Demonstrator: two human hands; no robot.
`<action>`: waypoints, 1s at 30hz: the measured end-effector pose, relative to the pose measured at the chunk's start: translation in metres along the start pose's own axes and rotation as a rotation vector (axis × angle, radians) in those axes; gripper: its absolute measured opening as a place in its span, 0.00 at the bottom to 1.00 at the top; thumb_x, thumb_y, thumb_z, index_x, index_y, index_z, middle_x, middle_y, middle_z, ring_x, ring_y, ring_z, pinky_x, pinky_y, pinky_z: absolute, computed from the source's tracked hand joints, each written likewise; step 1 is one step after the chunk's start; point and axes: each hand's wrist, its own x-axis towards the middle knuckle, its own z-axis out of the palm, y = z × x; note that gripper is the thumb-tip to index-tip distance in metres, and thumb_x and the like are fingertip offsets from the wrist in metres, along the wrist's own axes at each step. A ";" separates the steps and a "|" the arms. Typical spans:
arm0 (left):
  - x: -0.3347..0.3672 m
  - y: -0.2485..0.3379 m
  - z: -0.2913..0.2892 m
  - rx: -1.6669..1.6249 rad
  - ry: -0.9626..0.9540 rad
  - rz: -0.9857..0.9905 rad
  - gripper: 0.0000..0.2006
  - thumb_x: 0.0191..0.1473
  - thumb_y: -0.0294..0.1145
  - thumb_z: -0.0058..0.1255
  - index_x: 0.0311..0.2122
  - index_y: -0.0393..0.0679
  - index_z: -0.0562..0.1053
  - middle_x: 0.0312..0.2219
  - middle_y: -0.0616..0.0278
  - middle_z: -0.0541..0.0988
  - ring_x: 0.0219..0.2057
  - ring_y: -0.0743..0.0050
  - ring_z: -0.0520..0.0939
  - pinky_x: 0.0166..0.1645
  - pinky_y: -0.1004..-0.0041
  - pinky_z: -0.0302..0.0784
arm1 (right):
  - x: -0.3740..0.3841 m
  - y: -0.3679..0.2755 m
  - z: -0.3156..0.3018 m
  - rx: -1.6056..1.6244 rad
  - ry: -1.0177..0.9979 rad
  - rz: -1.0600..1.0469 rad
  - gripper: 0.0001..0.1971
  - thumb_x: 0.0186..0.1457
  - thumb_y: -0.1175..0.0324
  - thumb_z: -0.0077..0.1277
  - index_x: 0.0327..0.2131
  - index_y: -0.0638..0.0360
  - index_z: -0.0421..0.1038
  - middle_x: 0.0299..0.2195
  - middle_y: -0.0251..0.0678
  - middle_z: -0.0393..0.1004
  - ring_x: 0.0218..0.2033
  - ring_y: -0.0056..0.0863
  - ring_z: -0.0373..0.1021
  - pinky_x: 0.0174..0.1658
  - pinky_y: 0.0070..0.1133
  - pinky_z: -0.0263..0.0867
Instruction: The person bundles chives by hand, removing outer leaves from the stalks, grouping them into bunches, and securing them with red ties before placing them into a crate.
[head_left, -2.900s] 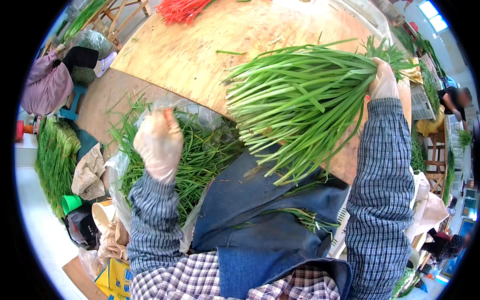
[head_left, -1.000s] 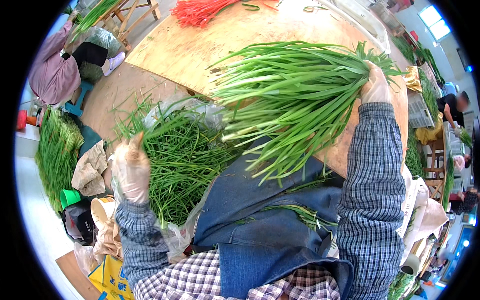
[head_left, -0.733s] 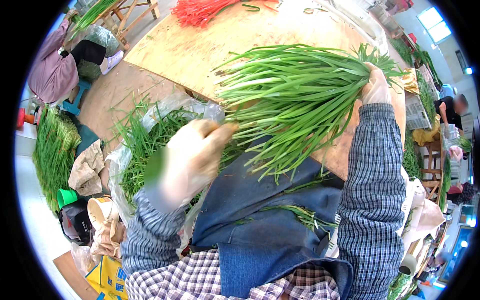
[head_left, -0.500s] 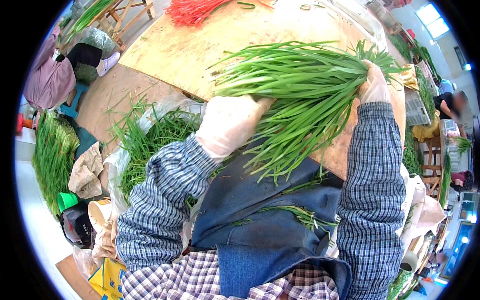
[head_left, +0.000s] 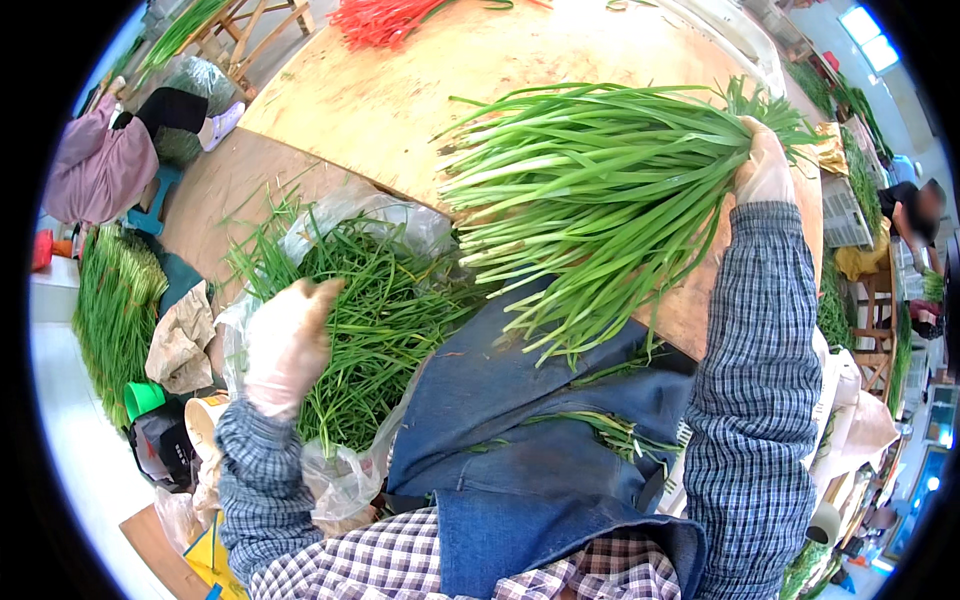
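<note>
My right hand (head_left: 765, 165), in a thin pale glove, is closed around a large bunch of garlic chives (head_left: 600, 190) near its leafy green end. The paler stem ends fan out to the left, above the wooden table and partly over my blue apron (head_left: 480, 400). My left hand (head_left: 290, 345), also gloved, is apart from the bunch, at the left side of a clear plastic bag (head_left: 410, 232) full of loose green leaves (head_left: 375, 330). Its fingers are curled and slightly blurred; whatever they may hold does not show.
The wooden table (head_left: 350, 100) carries a heap of red ties (head_left: 385, 22) at its far edge. A stack of chives (head_left: 110, 310) stands at far left, near a seated person (head_left: 95, 165). Another person (head_left: 910, 215) is at far right. A few leaves (head_left: 610, 430) lie on my apron.
My left hand has left the bunch and moved left and down to the bag of leaves. My right hand keeps its hold, with the bunch shifted slightly right.
</note>
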 end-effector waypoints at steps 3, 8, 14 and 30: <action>0.041 0.059 -0.007 -0.311 0.333 0.145 0.11 0.42 0.22 0.48 0.35 0.42 0.73 0.27 0.56 0.75 0.29 0.60 0.75 0.33 0.67 0.72 | -0.016 -0.001 0.004 -0.064 -0.018 -0.032 0.10 0.53 0.70 0.40 0.33 0.69 0.64 0.29 0.45 0.71 0.26 0.37 0.70 0.33 0.33 0.69; 0.093 0.094 0.010 -0.241 0.635 0.142 0.13 0.36 0.22 0.48 0.33 0.40 0.72 0.28 0.58 0.74 0.31 0.59 0.73 0.36 0.65 0.68 | -0.016 -0.006 0.005 -0.087 0.001 0.002 0.07 0.50 0.71 0.43 0.29 0.66 0.65 0.25 0.41 0.72 0.22 0.34 0.70 0.29 0.32 0.69; 0.108 0.100 0.019 -0.268 0.477 -0.025 0.07 0.41 0.25 0.49 0.29 0.41 0.74 0.26 0.54 0.73 0.30 0.54 0.72 0.33 0.61 0.67 | -0.001 -0.003 -0.007 0.043 -0.011 -0.010 0.08 0.48 0.76 0.45 0.33 0.68 0.62 0.29 0.43 0.70 0.24 0.35 0.70 0.31 0.32 0.71; 0.123 0.112 0.025 -0.491 0.191 -0.179 0.17 0.47 0.45 0.49 0.34 0.42 0.76 0.20 0.50 0.75 0.25 0.54 0.77 0.31 0.65 0.70 | -0.007 -0.006 -0.002 0.010 -0.076 0.004 0.05 0.48 0.76 0.43 0.29 0.68 0.65 0.25 0.41 0.70 0.23 0.33 0.69 0.29 0.28 0.70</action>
